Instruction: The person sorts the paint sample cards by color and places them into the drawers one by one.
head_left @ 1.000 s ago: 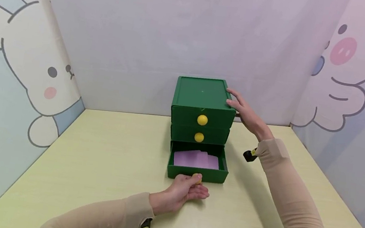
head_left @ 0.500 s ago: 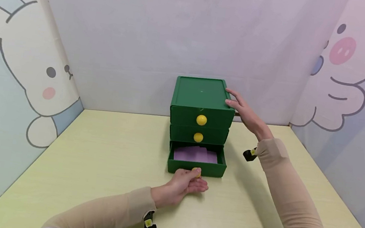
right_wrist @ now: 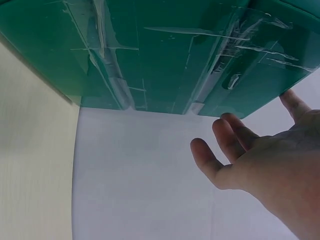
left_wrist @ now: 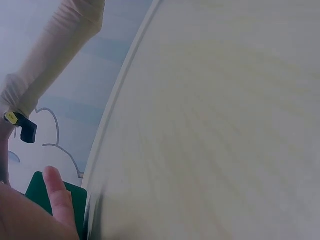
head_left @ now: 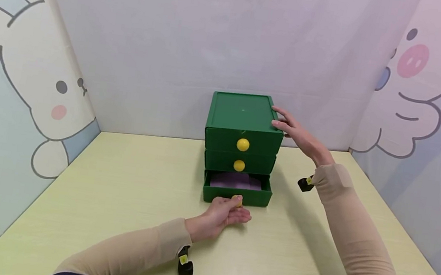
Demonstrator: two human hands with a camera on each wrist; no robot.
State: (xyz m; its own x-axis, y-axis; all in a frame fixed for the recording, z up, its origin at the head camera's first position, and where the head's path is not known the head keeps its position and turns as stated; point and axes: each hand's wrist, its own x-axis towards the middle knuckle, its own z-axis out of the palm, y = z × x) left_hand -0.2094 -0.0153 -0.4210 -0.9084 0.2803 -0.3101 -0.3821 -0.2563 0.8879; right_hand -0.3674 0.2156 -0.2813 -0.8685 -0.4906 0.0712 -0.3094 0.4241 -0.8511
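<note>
A green cabinet (head_left: 244,113) with three stacked drawers and yellow ball knobs stands at the back of the table. Its bottom drawer (head_left: 216,194) is partly out, with light purple sheets (head_left: 231,180) lying inside. My left hand (head_left: 214,218) pinches that drawer's knob (head_left: 240,204), thumb on top and the other fingers stretched out, palm up. On the cabinet's top right edge rests my right hand (head_left: 298,136), fingers spread. The right wrist view shows clear tape (right_wrist: 165,75) along the cabinet's side, with the right hand (right_wrist: 265,160) beside it.
The pale yellow table (head_left: 149,170) is bounded by a whitish back wall (head_left: 164,56). Side panels carry a cartoon rabbit (head_left: 43,81) on the left and a pig (head_left: 424,80) on the right. Both of the upper drawers are closed.
My left hand has moved away from me with the knob, and the bottom drawer has slid further into the cabinet, covering more of the purple sheets. My right hand stays on the cabinet's edge.
</note>
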